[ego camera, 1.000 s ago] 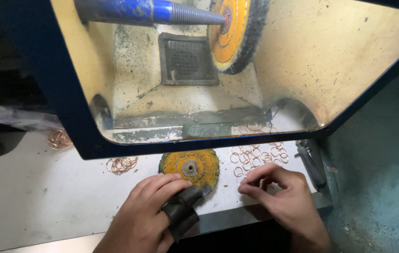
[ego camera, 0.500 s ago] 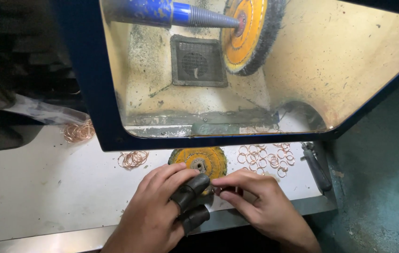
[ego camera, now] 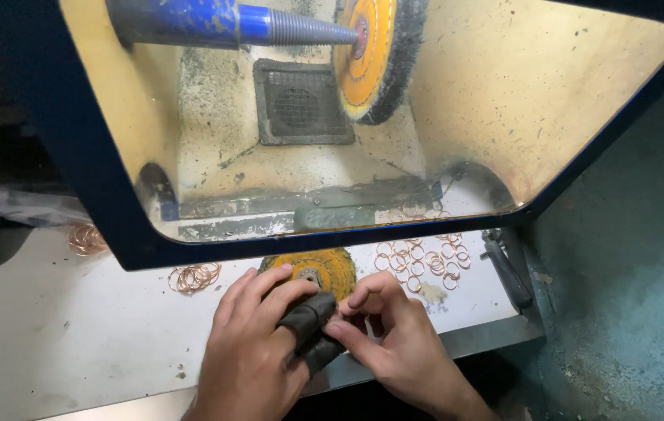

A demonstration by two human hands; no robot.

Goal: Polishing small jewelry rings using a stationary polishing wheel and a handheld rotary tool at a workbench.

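Left hand: the left hand [ego camera: 258, 343] is laid at the front edge of the bench, two of its fingers covered by dark, worn finger guards [ego camera: 308, 327]; the fingers are bent, and whether anything is gripped between them cannot be told.
Right hand: the right hand [ego camera: 394, 343] is set just beside the left, its fingertips [ego camera: 337, 329] pinched against the guarded fingers; a small part may be held there, but it is hidden.
Loose wheel: a flat yellow cloth buffing wheel with a metal centre [ego camera: 318, 269] is laid on the bench, just behind both hands and partly covered by the hood's lower edge.
Rings, right: a scatter of thin copper-coloured wire rings [ego camera: 421, 257] is spread on the bench, near the right hand.
Rings, left: a smaller bunch of the same rings [ego camera: 194, 277] is placed near the left hand; a further bunch [ego camera: 86, 238] is seen well apart at the left.
Bench: a dusty white work surface [ego camera: 74, 335] carries all of these.
Machine: a blue-framed dust hood with yellowed inner walls [ego camera: 519, 93] is mounted above; a yellow buffing wheel with a dark bristled rim [ego camera: 375, 58] is fitted on a blue tapered spindle [ego camera: 269, 23], in front of a dark square vent grille [ego camera: 301, 101].
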